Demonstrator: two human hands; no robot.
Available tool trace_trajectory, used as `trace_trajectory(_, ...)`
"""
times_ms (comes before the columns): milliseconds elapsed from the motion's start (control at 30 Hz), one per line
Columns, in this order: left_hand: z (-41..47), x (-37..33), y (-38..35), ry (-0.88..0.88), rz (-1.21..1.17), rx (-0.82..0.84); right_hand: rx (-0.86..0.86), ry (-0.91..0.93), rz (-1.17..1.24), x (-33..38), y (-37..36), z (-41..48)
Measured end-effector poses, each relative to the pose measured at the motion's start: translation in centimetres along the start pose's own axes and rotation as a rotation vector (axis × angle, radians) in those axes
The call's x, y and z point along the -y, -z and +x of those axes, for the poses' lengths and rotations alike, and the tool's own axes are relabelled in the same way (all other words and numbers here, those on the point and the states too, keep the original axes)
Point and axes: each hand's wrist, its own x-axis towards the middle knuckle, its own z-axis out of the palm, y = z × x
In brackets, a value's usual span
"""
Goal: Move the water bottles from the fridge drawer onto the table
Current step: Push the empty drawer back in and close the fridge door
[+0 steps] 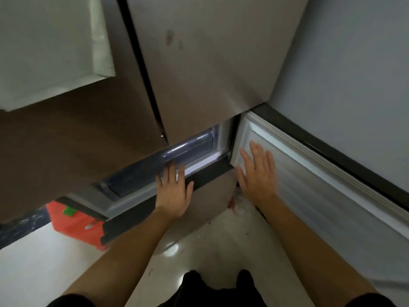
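I look down at the brown fridge (pixel 199 74). Its lower right door (pixel 321 196) stands swung out to the right, white inner side showing. My right hand (pixel 256 171) lies flat on that inner side, fingers spread. A translucent bluish drawer (pixel 177 156) shows in the gap below the upper doors, pulled out only slightly. My left hand (pixel 173 189) rests flat on the dark top edge of the bottom drawer front (pixel 137 218), fingertips reaching the bluish drawer's rim. No water bottles are visible; the drawer's inside is hidden.
An open upper door (pixel 51 52) with a white inner side hangs over at top left. A red plastic object with a green clip (pixel 75 220) sits on the floor at left. Glossy white floor tiles (pixel 210 251) lie below; a grey wall (pixel 354 74) stands at right.
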Motion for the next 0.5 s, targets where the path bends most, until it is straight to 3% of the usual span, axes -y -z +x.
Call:
trace_trajectory(100,1.9,-7.1,0.5,-0.183,-0.151,-0.100,-0.170,-0.076,-0.096,-4.1,5.1,-2.1)
trace_trajectory(233,2.5,-17.4,2.5,-0.412,-0.288,-0.208,-0.250,-0.373,-0.259,-10.4,11.9,-6.0)
trace_trajectory(400,0.9,-28.1,4.4,-0.641,-0.365,-0.255,0.011,-0.943,-0.335,-17.8,18.5,-13.0)
trace_trajectory(500,-0.6,-31.2,4.3,-0.614,-0.339,-0.230,0.110,-0.959,-0.307,-19.8,19.6,-15.3)
